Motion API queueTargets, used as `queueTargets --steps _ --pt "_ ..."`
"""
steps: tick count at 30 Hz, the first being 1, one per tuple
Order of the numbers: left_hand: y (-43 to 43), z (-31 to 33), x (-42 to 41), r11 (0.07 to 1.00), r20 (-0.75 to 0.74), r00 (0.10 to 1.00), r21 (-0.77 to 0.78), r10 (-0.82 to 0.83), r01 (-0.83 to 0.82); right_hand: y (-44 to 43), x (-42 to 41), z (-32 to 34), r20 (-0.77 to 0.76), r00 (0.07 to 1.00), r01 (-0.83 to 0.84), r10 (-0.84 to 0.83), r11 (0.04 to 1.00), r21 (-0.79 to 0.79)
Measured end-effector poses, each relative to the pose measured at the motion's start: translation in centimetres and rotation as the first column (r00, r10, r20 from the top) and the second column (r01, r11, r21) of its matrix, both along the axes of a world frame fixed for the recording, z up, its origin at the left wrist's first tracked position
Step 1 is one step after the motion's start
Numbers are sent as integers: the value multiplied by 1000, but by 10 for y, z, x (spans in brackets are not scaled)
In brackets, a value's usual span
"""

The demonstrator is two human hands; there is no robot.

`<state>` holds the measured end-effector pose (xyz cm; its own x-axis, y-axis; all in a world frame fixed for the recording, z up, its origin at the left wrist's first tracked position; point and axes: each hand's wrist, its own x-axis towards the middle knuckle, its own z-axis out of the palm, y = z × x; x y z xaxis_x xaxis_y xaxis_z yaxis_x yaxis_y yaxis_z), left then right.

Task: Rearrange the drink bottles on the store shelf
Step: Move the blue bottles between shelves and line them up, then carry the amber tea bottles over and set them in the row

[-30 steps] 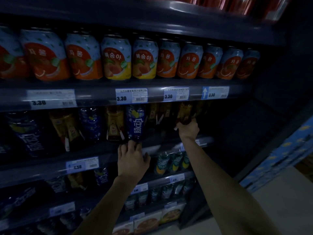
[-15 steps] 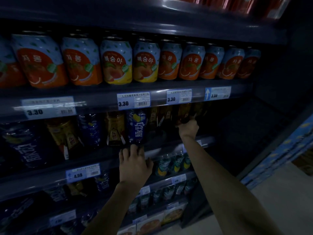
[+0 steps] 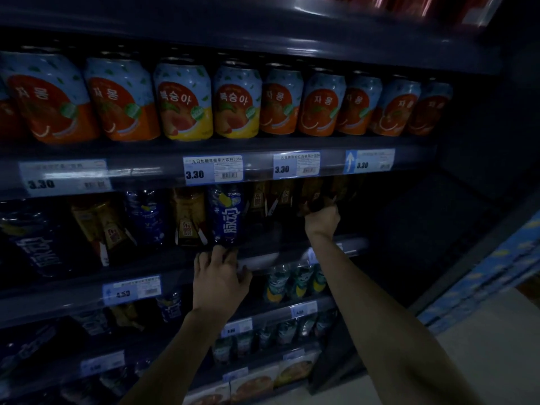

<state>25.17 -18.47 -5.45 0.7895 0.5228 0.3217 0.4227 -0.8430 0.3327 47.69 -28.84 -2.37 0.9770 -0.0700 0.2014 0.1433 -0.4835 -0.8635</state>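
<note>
A dim store shelf (image 3: 163,261) holds blue drink bottles and amber tea bottles in its middle row. My left hand (image 3: 219,280) grips the base of a blue bottle (image 3: 226,213) with white characters, standing upright at the shelf's front edge. My right hand (image 3: 321,219) reaches deeper into the same row on the right and is closed around the bottom of a dark amber bottle (image 3: 314,195). More amber bottles (image 3: 187,214) and blue bottles (image 3: 146,217) stand to the left.
Fruit-drink cans (image 3: 181,100) line the row above, over price tags (image 3: 213,171) marked 3.30. Green-labelled bottles (image 3: 292,283) fill the row below. The right end of the middle row is dark. Blue cartons (image 3: 482,276) stand on the floor at right.
My right hand has pushed the amber bottle further back into the row. My left hand stays at the blue bottle's base. The view has shifted slightly.
</note>
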Motion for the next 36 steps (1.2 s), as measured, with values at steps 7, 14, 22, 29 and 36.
queueTargets --steps 7,14,22,29,36 --pt "2 -3 2 998 66 998 -65 14 -9 0 -2 -5 9 1000 -14 14 999 35" --pt "6 -2 -1 996 85 996 -88 5 2 7 -2 -1 34 999 7 -7 1000 23" --pt "6 0 1 992 90 996 -125 13 -2 3 -4 -2 49 999 -24 20 997 69" --pt "14 9 -3 991 55 998 -136 -8 15 -7 -22 -9 96 995 -51 39 990 131" --pt "33 19 -47 989 154 988 -144 15 8 -2 -73 -13 238 956 -187 169 981 52"
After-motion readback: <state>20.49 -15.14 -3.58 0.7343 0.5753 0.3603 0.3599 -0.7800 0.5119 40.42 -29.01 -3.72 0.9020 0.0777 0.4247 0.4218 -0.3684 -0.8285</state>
